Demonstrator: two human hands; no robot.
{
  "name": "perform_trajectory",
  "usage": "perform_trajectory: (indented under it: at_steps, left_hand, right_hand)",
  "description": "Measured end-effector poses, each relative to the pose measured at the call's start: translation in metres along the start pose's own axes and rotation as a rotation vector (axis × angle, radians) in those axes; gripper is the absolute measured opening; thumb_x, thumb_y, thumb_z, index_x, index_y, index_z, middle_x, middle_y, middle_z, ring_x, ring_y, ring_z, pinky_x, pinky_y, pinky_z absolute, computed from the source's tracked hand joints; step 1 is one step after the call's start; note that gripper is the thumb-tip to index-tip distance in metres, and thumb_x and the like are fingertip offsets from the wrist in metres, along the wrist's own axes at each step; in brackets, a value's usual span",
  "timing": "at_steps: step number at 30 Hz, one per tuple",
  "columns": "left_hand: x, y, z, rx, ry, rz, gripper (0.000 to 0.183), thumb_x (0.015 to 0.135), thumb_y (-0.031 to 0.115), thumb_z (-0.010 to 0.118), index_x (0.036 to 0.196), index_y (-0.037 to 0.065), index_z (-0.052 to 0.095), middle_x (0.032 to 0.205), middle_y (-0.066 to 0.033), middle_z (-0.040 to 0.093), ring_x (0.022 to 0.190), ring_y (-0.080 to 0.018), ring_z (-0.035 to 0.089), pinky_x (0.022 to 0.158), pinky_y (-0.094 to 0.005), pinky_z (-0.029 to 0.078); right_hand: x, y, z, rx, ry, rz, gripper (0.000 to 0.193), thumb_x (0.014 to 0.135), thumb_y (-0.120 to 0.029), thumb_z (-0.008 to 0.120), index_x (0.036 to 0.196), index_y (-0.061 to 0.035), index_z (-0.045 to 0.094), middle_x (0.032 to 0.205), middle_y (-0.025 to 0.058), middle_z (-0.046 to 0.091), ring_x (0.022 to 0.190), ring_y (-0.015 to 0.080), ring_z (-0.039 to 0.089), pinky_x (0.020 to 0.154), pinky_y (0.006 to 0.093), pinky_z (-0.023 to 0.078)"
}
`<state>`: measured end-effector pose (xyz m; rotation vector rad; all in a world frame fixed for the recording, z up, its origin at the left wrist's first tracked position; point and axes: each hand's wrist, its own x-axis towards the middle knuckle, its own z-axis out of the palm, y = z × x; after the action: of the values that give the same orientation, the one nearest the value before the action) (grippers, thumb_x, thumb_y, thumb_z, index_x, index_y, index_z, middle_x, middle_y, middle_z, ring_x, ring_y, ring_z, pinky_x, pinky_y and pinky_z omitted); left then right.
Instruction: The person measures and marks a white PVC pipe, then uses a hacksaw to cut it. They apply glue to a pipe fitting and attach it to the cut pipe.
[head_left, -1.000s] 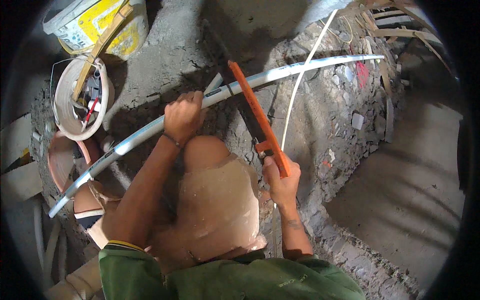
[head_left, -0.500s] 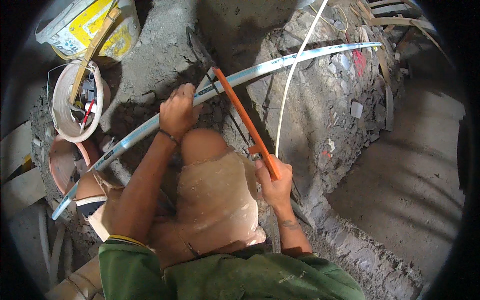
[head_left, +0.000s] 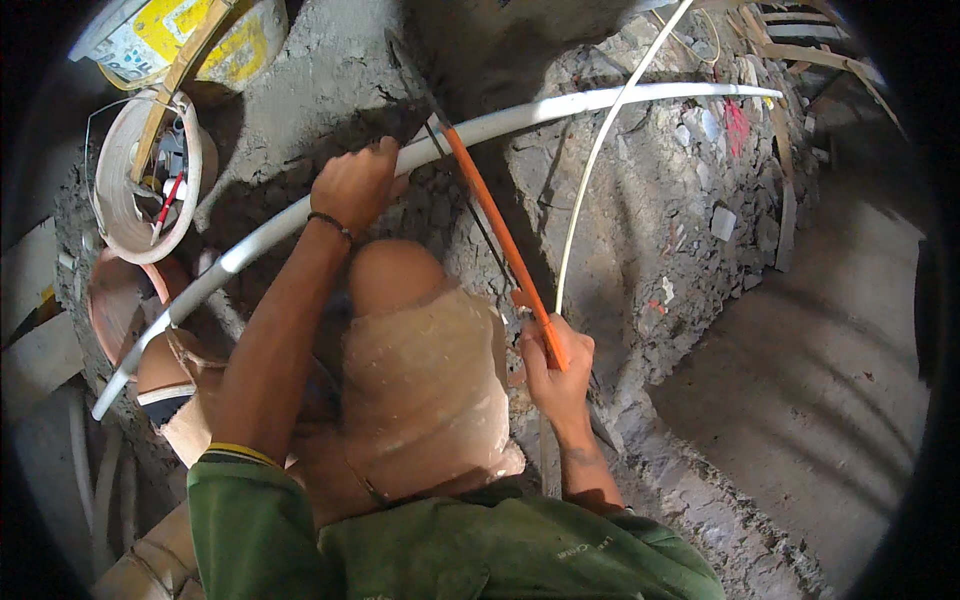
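Gripping a long, smooth white pipe (head_left: 500,124), bowed from near left to far right, with left hand (head_left: 355,185); clutching orange hacksaw (head_left: 495,225) in right hand (head_left: 562,372).

Unfinished site, rough grey rubble ground (head_left: 690,215) across the middle, stones and broken chips scattered in it. Smoother, dusty concrete floor (head_left: 800,390) on the right, ragged rubble edge alongside. Long dark shadow stripes slant over that floor; light is uneven, brighter on the rubble, deep shade at upper right. Bent wooden strips (head_left: 815,52) sit in the upper right corner, tangled pink string (head_left: 736,125) below. Upper left: white-and-yellow bucket (head_left: 240,52). Flat pale boards (head_left: 42,365) at left edge, grey pipes (head_left: 82,470) lower left.
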<state>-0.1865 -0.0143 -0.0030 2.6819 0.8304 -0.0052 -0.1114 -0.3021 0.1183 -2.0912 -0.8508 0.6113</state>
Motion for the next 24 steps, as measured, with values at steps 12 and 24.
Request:
perform_trajectory:
  at_steps: [12,24]
  left_hand:
    - [0.014,-0.009,0.003,-0.002,-0.101,-0.051,0.033,0.086,0.034,0.072,0.104,0.01,0.06,0.085,-0.0168,0.07,0.079,-0.0369,0.071,0.071,-0.0486,0.058]
    - [0.016,-0.016,-0.001,-0.09,-0.146,-0.097,0.027,0.085,0.03,0.07,0.101,0.009,0.067,0.094,-0.0164,0.072,0.087,-0.0356,0.072,0.077,-0.0473,0.058]
  right_hand:
    - [0.013,0.004,0.003,-0.069,0.008,-0.087,0.015,0.085,0.0,0.066,0.073,-0.0013,0.056,0.058,0.0119,0.046,0.047,0.0275,0.053,0.047,0.0351,0.041]
    - [0.015,0.015,0.002,-0.244,-0.088,-0.224,0.011,0.086,-0.007,0.067,0.078,-0.0023,0.06,0.065,0.0178,0.056,0.054,0.039,0.056,0.049,0.0432,0.041]
